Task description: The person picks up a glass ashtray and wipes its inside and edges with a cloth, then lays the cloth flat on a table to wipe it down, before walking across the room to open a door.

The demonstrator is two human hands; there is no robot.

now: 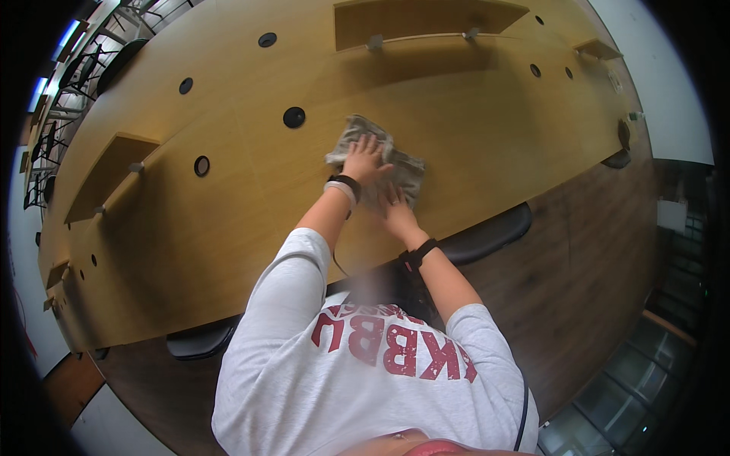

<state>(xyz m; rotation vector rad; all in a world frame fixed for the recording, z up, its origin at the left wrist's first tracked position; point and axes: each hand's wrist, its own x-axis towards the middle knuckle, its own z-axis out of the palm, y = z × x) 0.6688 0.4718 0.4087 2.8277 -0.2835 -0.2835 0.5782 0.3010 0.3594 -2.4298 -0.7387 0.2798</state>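
Note:
A crumpled grey-brown cloth [408, 171] lies spread on the light wood tabletop [274, 228]. My left hand [365, 162] rests palm down on the cloth's far left part, fingers spread and thumb out to the right. Nearer to me, my right hand [399, 214] lies flat on the cloth's lower edge, its fingers apart and slightly blurred. Neither hand is visibly curled around the fabric. Dark bands circle both wrists, with a pale band also on the left one. The cloth under my palms is hidden.
Black round cable grommets [294, 117] dot the tabletop. Upright wooden divider panels stand at the far side [422, 23] and the left [114, 176]. Black chairs [485, 233] sit against the near edge, one to each side of me. A thin dark cable [339, 265] hangs by my left forearm.

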